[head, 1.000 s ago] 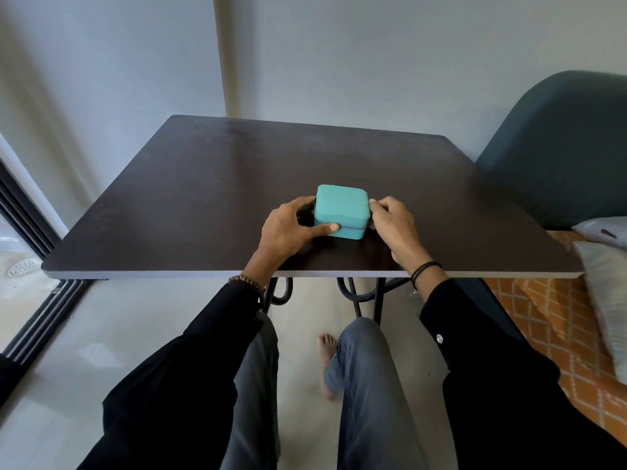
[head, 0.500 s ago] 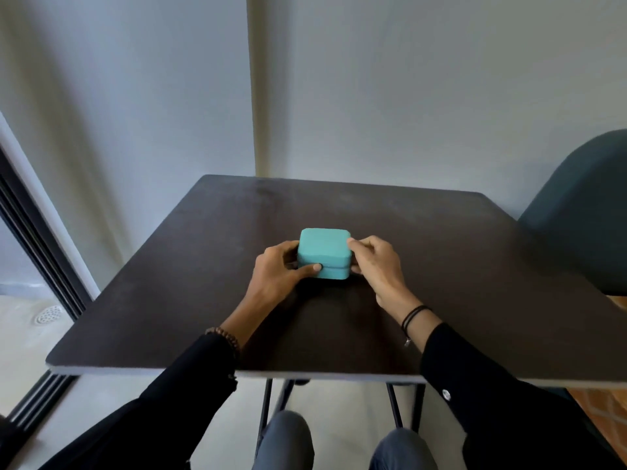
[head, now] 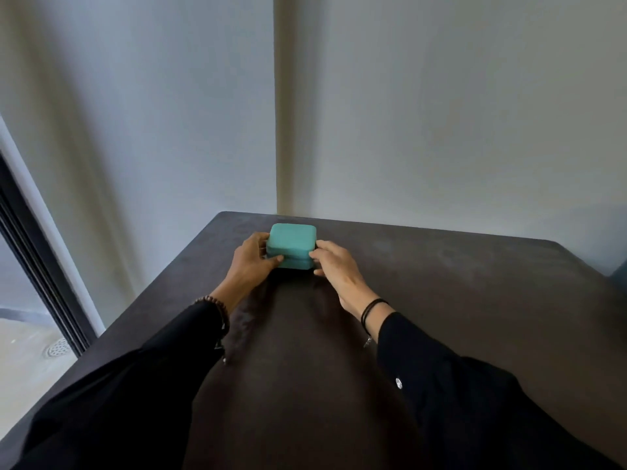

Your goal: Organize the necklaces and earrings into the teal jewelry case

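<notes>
A small teal jewelry case [head: 292, 239], closed, rests on a dark brown table [head: 441, 300] towards its far side. My left hand [head: 252, 262] grips the case's left side, thumb across the front seam. My right hand [head: 334, 262] holds the right side with fingertips on the seam. Both arms are stretched forward in black sleeves. No necklaces or earrings are visible anywhere on the table.
Pale walls meet in a corner just behind the table's far edge. A dark-framed glass door [head: 37, 266] and a floor with a drain [head: 59, 347] lie to the left. The corner of a dark chair [head: 619, 276] shows at the right edge.
The case, held between both hands, has slid away from me across the table towards its far edge. The view has tilted up and moved forward, so my legs are out of sight.
</notes>
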